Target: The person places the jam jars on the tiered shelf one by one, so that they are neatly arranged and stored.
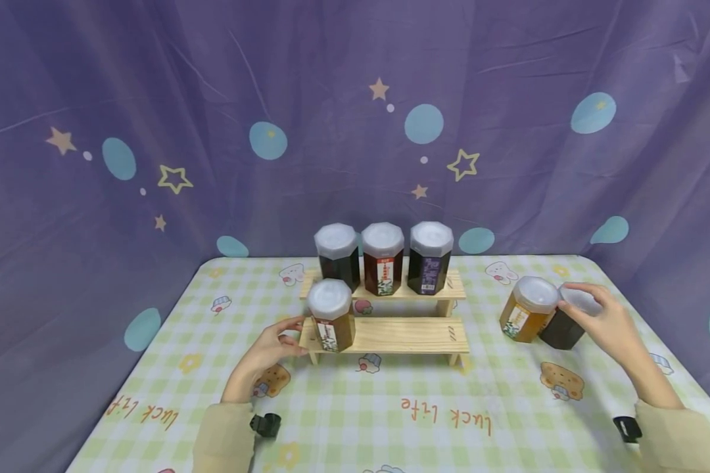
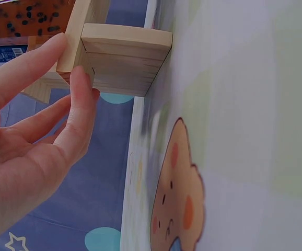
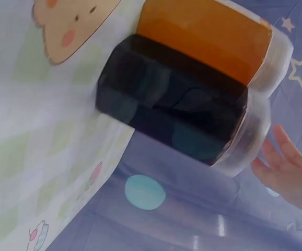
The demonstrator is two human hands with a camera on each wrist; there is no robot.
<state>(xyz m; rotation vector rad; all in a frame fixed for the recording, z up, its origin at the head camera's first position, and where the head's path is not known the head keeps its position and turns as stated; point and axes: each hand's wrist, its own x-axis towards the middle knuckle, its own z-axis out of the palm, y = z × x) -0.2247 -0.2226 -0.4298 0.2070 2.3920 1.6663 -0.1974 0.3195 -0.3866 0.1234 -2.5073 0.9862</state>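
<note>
A two-step wooden rack [image 1: 405,336] stands mid-table. My left hand [image 1: 267,351] is at the left end of its lower step; in the left wrist view, thumb and a finger pinch the end of that board [image 2: 77,44]. Beside these fingers, an amber jar with a white lid [image 1: 334,332] sits on the lower step. My right hand [image 1: 612,325] is spread at the white lid of a dark jar [image 1: 561,330], fingertips close to the lid's edge. The dark jar [image 3: 172,99] stands on the table against a second amber jar [image 1: 526,318].
Three jars line the upper step: a dark one [image 1: 338,268], a reddish one with a red-and-white label [image 1: 383,272] and a dark one with a purple label [image 1: 430,269]. A checked tablecloth [image 1: 361,407] covers the table. Behind it hangs a purple curtain [image 1: 331,190].
</note>
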